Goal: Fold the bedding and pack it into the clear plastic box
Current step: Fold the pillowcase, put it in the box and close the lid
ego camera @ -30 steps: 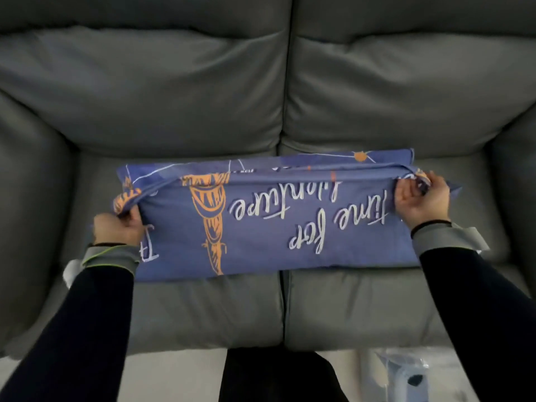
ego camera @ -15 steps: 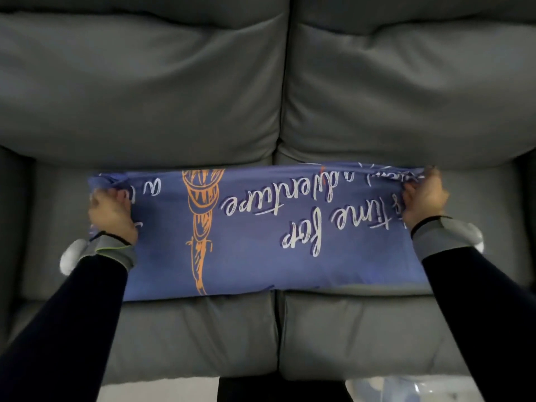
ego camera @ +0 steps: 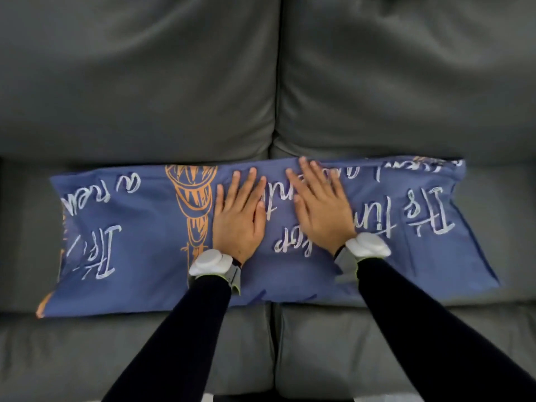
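Bedding [ego camera: 362, 271], one folded blue piece with white lettering and an orange drawing, lies flat across both seat cushions of a grey sofa [ego camera: 145, 82]. Two hands press it mid-length, fingers straight: left hand [ego camera: 239, 216], right hand [ego camera: 322, 210]. Bare cushion borders its ends and near edge.

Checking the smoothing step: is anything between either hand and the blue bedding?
Nothing visible. The left hand and the right hand both lie flat, palms down, directly on the bedding spread on the sofa.
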The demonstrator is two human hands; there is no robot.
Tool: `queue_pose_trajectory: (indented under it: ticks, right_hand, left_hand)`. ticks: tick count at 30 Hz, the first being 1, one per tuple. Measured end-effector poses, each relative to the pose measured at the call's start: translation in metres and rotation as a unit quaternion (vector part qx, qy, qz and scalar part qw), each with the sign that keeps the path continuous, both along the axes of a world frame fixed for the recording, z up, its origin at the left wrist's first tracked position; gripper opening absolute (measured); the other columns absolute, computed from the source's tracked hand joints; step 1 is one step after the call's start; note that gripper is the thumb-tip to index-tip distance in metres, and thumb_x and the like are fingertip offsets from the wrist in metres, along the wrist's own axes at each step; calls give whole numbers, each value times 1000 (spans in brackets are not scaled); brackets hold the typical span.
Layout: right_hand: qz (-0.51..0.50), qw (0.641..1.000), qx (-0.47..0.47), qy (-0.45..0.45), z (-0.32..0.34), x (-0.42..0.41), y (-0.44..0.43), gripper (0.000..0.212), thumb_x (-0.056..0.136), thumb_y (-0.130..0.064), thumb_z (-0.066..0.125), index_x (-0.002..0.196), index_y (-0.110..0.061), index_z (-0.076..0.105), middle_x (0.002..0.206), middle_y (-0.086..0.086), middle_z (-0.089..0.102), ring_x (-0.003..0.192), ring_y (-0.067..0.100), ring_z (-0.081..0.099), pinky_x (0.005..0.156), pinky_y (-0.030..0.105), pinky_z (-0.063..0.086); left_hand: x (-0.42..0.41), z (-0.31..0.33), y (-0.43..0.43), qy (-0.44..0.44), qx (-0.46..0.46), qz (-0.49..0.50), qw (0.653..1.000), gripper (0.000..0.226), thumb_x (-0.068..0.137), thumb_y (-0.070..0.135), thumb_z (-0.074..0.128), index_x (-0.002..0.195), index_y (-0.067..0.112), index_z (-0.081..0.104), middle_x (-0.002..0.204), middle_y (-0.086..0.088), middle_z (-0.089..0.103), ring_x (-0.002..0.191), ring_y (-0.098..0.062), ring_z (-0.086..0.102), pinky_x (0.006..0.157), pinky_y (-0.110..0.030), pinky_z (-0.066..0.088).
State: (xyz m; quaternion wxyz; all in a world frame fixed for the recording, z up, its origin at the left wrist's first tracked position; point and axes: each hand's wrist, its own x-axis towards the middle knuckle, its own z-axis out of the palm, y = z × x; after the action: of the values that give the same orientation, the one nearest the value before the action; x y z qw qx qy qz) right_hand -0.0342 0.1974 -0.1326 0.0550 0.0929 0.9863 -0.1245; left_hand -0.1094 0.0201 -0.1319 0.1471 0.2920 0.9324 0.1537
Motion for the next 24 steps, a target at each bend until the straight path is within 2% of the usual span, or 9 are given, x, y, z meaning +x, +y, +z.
queue_pose_trajectory:
  ticks: [4,8,10,12,13,16,19,21,24]
  right_hand:
    - [-61,995,70,-27,-5,32,70,51,100,-34,26,151,-29,24,159,1,19,147,21,19,119,45,14]
    - [-151,981,79,-87,-2,78,137,52,100,-35,23,151,-35,13,160,-1,18,147,23,19,117,50,16]
    - [-265,955,70,-111,-1,91,146,52,100,-37,21,152,-35,12,161,1,14,148,27,16,116,57,11]
    - [-396,909,67,-113,2,81,123,53,101,-40,18,153,-28,16,160,11,15,147,32,16,115,62,11]
    - [-411,905,62,-95,8,72,98,55,101,-40,16,152,-22,19,159,15,17,146,34,17,115,62,13]
    - [-251,966,-47,-37,26,53,-7,57,99,-37,21,151,-15,24,159,13,16,148,28,13,119,52,7]
    - [-124,987,-99,-39,39,69,-96,53,99,-35,24,149,-19,31,159,4,21,148,19,15,119,50,11]
    - [-143,985,-70,-62,35,86,-114,52,98,-36,26,148,-24,33,158,0,24,147,17,18,118,50,16]
    - [-228,969,-48,-83,26,92,-101,53,95,-39,27,148,-33,29,159,0,21,147,20,18,119,47,10]
  left_hand:
    - [2,0,1,12,-17,13,1000,51,96,29,28,147,24,33,157,3,25,147,-23,15,119,-48,10]
    - [3,-3,-3,18,-17,17,1000,52,96,28,26,148,23,31,156,4,25,147,-22,14,119,-47,10]
    - [3,-3,-3,18,-25,12,999,52,96,27,27,148,22,32,156,3,26,147,-23,15,119,-46,9]
    - [0,-2,-1,17,-34,12,999,52,96,27,27,147,22,32,156,3,26,146,-23,16,119,-46,10]
    - [0,1,0,16,-38,15,999,52,96,28,27,147,22,32,157,3,25,146,-24,16,119,-47,11]
    - [16,7,-15,10,-45,22,999,53,96,30,27,148,21,31,157,1,24,146,-24,16,118,-48,14]
    - [48,9,-39,4,-60,-28,998,53,96,31,27,147,19,32,156,-1,27,145,-26,18,116,-49,17]
    - [53,10,-56,3,-52,-68,996,53,95,31,30,146,18,33,154,-2,31,144,-25,19,115,-47,17]
    - [32,11,-88,-18,-39,-93,995,52,97,30,31,147,19,33,156,-3,28,145,-22,19,119,-40,13]
